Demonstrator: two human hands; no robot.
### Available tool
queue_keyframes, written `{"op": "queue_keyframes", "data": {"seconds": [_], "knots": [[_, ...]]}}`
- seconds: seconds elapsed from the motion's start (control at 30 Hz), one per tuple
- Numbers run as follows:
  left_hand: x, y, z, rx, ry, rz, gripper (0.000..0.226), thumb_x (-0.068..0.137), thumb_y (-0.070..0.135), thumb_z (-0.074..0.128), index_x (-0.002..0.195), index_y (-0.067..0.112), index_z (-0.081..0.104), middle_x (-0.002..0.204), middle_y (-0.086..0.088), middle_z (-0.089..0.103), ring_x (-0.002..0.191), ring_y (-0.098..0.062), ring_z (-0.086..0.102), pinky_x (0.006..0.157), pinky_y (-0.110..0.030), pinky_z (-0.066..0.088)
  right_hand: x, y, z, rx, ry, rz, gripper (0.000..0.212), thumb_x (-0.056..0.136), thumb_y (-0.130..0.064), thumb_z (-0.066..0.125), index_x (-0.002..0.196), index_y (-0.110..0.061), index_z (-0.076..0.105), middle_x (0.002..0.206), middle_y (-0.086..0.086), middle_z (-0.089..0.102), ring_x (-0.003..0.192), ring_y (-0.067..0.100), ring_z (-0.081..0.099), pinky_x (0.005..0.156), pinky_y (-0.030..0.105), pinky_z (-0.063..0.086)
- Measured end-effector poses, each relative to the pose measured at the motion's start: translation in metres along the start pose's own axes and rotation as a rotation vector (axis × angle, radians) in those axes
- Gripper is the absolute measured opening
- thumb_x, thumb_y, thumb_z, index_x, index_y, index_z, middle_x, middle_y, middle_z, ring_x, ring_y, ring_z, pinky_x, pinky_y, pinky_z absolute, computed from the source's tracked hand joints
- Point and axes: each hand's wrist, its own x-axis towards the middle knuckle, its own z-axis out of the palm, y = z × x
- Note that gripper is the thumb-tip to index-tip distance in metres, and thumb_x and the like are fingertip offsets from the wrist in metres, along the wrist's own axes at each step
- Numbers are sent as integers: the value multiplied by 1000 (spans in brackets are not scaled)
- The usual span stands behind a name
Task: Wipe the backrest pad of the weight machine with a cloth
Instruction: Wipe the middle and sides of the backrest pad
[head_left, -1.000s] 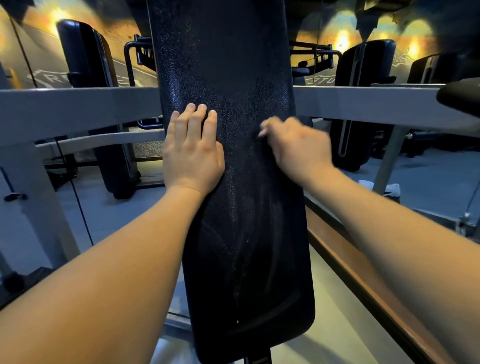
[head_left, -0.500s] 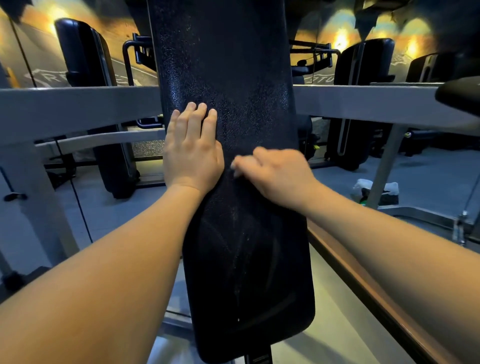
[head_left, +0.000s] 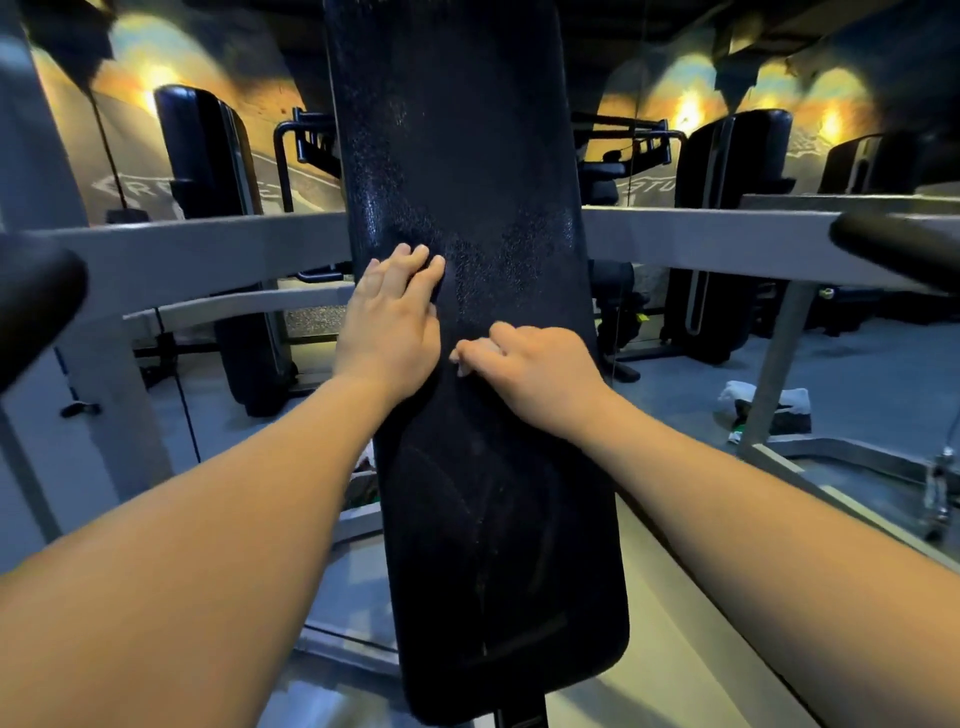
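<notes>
The black textured backrest pad (head_left: 467, 156) stands upright in the middle of the head view, with faint smear marks on its lower half. My left hand (head_left: 387, 332) lies flat on the pad's left edge, fingers pointing up. My right hand (head_left: 540, 369) rests on the pad's centre with its fingers curled, fingertips pressed to the surface just right of my left hand. No cloth shows in either hand. A white towel (head_left: 763, 400) lies on the floor to the right.
Grey frame bars (head_left: 701, 244) of the machine cross behind the pad on both sides. Black padded handles (head_left: 898, 244) stick in at the right and left edges. Other black weight machines (head_left: 727, 234) stand behind, along a lit wall.
My right hand has slid from the pad's right edge leftward and down to the centre, close to my left hand. My left hand has stayed in place.
</notes>
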Motion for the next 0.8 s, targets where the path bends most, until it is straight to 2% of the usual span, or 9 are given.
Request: {"op": "queue_keyframes", "data": {"seconds": [0.1, 0.2, 0.27, 0.33, 0.4, 0.47, 0.63, 0.7, 0.8], "knots": [[-20, -8, -16, -59, -10, -45, 60, 96, 12, 48, 155, 16, 35, 164, -2, 25, 153, -20, 13, 126, -42, 7, 22, -1, -1, -2, 44, 273, 11, 97, -28, 63, 104, -25, 70, 77, 4, 56, 52, 32, 58, 42, 29, 31], [-50, -28, -23, -90, -79, -180, 64, 103, 23, 45, 160, 21, 17, 167, 3, 12, 154, -17, 6, 126, -45, 8, 22, -29, 5, 67, 88, 453, 15, 93, -20, 70, 108, -22, 71, 77, 5, 57, 49, 32, 55, 42, 27, 28], [-61, -42, -21, -86, -218, -197, 67, 106, 32, 37, 161, 30, -1, 168, 4, 7, 155, -16, -1, 125, -48, 6, 5, -50, 10, 89, 65, 364, 14, 96, -21, 66, 109, -22, 72, 75, 4, 55, 48, 30, 52, 44, 29, 23], [-62, -48, -15, -107, -302, -213, 68, 107, 34, 33, 158, 36, -12, 169, 3, 6, 154, -16, -7, 125, -49, 4, -18, -57, 11, 114, 19, 161, 13, 98, -23, 64, 108, -24, 73, 73, 2, 53, 50, 27, 50, 46, 31, 22], [-61, -47, -11, -152, -312, -241, 69, 108, 31, 32, 156, 39, -16, 169, 5, 2, 154, -14, -9, 125, -50, 4, -24, -45, 4, 103, -11, -47, 15, 101, -25, 59, 106, -27, 74, 71, 1, 51, 51, 26, 50, 46, 32, 27], [-61, -44, -11, -170, -306, -267, 69, 108, 29, 33, 156, 41, -16, 168, 6, -2, 154, -14, -9, 125, -50, 5, -3, -24, 1, 37, 6, -149, 17, 100, -26, 57, 101, -30, 74, 70, 1, 52, 52, 25, 53, 48, 32, 30], [-61, -41, -14, -68, -299, -250, 68, 108, 32, 32, 157, 37, -15, 167, 8, -14, 154, -15, -12, 124, -52, 8, 58, -10, -1, -9, 144, 309, 21, 100, -29, 50, 99, -22, 71, 74, 7, 61, 55, 37, 60, 48, 37, 39], [-60, -42, -15, -26, -291, -218, 67, 108, 33, 31, 158, 33, -14, 166, 8, -18, 154, -16, -13, 124, -52, 8, 45, -36, 1, 32, 143, 280, 16, 97, -25, 55, 100, -21, 71, 74, 7, 60, 56, 36, 59, 49, 37, 41], [-59, -46, -17, 20, -302, -179, 66, 108, 36, 28, 159, 30, -14, 165, 8, -21, 153, -13, -15, 125, -49, 6, -7, -72, 3, 145, -22, 17, 15, 94, -22, 59, 104, -25, 70, 75, 2, 57, 62, 32, 59, 54, 38, 40]]}}
